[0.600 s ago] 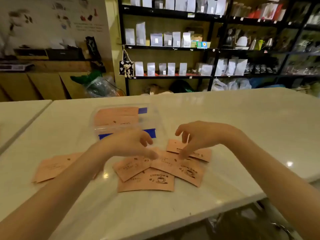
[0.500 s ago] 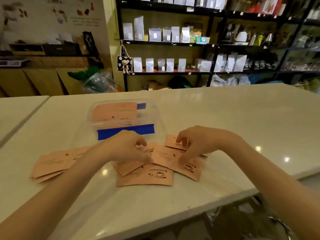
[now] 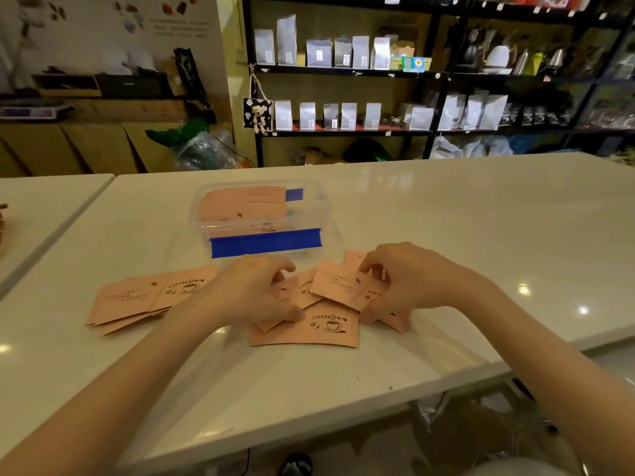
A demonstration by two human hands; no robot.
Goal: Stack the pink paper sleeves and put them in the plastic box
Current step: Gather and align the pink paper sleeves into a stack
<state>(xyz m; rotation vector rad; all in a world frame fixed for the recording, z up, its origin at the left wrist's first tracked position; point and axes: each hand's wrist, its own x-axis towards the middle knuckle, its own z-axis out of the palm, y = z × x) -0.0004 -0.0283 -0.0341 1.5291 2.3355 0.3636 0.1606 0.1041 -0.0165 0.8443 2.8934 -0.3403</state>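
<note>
Several pink paper sleeves printed with a coffee cup lie overlapped on the white counter; the nearest one (image 3: 309, 328) lies flat in front. My left hand (image 3: 251, 293) pinches a sleeve (image 3: 271, 324) at the pile's left side. My right hand (image 3: 405, 280) grips a sleeve (image 3: 338, 285) lifted off the pile's right side. A second loose pile of sleeves (image 3: 144, 297) lies further left. Behind the hands stands a clear plastic box (image 3: 323, 207) with a blue clip, holding more pink sleeves (image 3: 240, 202).
The white counter (image 3: 481, 235) extends to the right and back; its front edge is close to me. A second white table (image 3: 41, 207) stands at the left across a gap. Black shelves with white bags (image 3: 343, 53) fill the background.
Both hands have closed in on the middle pile. My right hand has lifted one sleeve off the pile's right side, and my left hand has pinched a sleeve on the left.
</note>
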